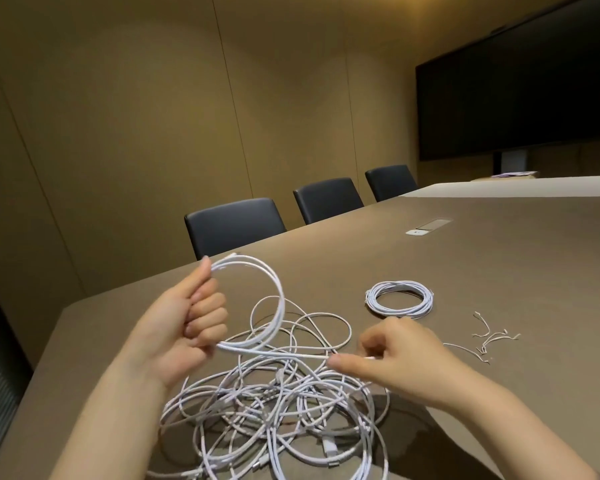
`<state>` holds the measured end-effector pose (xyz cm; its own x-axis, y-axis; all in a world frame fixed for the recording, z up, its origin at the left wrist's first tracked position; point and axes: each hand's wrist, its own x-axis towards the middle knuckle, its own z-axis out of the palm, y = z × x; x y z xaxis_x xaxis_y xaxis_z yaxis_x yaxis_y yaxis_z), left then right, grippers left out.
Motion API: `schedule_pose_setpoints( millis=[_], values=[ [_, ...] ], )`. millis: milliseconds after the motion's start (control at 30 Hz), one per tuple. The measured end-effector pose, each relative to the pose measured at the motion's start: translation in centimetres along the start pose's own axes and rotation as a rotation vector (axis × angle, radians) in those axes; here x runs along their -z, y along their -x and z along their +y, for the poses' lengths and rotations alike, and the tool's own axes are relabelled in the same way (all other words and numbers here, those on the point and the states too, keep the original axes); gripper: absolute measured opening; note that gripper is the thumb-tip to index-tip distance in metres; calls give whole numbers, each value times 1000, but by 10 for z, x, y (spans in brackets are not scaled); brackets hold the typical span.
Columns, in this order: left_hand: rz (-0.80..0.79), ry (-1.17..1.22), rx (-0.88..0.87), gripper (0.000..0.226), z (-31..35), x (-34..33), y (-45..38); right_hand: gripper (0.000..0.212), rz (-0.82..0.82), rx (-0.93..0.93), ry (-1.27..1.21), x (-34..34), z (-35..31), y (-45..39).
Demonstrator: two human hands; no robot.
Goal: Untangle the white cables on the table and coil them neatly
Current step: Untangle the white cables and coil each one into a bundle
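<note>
Nearest us lies the tangled heap of white cables [274,410], spread loosely on the bench [482,265] between our two forearms, with several plug ends buried in it. Above its far left edge our left hand [184,323] grips a part-made coil [257,303], fingers [208,317] curled round a few even loops held upright off the bench. Our right hand [388,355] pinches the running strand [291,355] that leads from that coil, thumb and fingertips closed on it just right of the heap; motion blur hides the finer detail there. To the far right a finished coil [399,299] lies flat, well apart from the heap, and near it on the right sit some loose ties [492,337]. We judge the step in hand to be drawing this one cable free and laying it onto the coil. To do it well we should let the strand slide through the right fingers, feed each turn to match the loops already held, and lift gently instead of tugging, since a hard pull could tighten crossings in the heap. Where it snags, we stop and free the crossing first.
</note>
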<state>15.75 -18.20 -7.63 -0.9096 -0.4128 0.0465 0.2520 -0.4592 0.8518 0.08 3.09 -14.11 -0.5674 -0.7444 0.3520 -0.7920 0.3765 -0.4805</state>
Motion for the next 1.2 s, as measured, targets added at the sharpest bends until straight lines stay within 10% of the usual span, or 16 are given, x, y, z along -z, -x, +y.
schedule_pose_setpoints(
  millis=[400,567,733,1200],
  values=[
    [-359,190,59,60,47,66,1,35,-9,-91,-767,29,32,0],
    [130,-10,-158,49,39,36,15,20,257,-116,-837,27,33,-5],
    [223,-193,-166,57,14,7,2,17,498,-73,-967,18,-1,-3],
    [125,-551,-337,51,-75,-65,-3,26,209,-65,-1211,-26,-60,12]
  ],
)
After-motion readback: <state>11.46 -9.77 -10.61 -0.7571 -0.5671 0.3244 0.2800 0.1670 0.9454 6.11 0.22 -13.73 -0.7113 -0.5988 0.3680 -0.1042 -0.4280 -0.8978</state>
